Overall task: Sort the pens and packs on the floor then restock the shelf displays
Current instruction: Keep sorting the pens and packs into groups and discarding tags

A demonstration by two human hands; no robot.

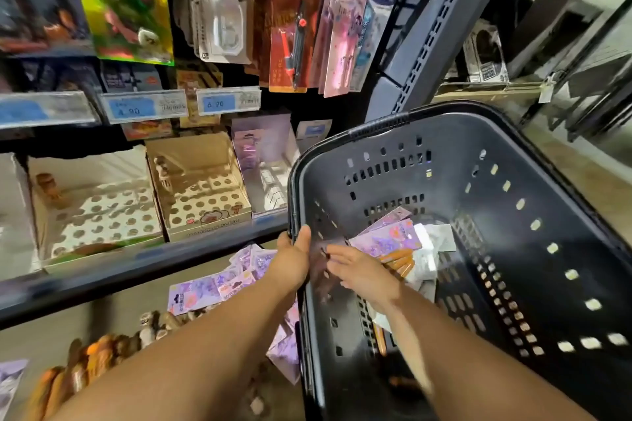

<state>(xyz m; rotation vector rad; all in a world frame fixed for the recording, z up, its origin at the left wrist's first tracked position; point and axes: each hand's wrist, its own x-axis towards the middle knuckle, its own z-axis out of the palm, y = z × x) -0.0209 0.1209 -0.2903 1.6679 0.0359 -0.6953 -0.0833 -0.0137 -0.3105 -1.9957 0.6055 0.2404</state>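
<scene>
A black plastic basket (513,181) is tilted toward me. My left hand (294,258) grips its near-left rim, thumb over the edge. My right hand (359,272) reaches inside it with fingers spread toward purple packs (386,239) and orange pens (400,261) lying at the bottom, holding nothing. More purple packs (219,282) lie on the floor left of the basket. Brown and orange pens (89,362) lie in a heap at the lower left.
A shelf (143,261) on the left carries near-empty cardboard pen displays (201,188) with round holes, and a purple display box (263,161). Hanging packs (297,27) and price tags (143,106) are above. A grey shelf upright (441,31) stands behind the basket.
</scene>
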